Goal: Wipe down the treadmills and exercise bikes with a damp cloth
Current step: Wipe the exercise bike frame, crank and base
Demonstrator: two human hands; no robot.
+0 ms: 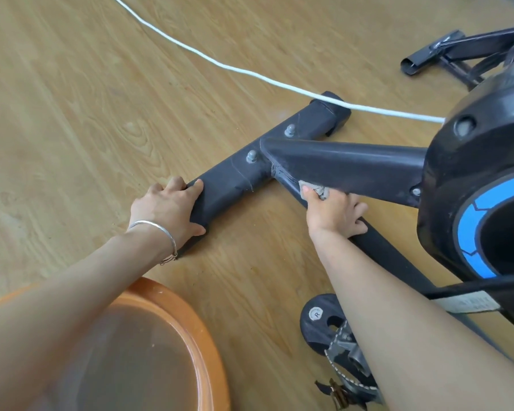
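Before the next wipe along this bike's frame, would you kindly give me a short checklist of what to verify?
1. Cloth held firmly: the right hand grips it against the lower frame tube. Ok.
2. Bike steadied: the left hand holds the near end of the base bar. Ok.
3. Cloth damp enough: cannot tell.
4. Water close by: the basin sits beside the left arm and holds water. Ok.
5. Path free: a white cable crosses over the base bar's far end. Not ok for wiping there.
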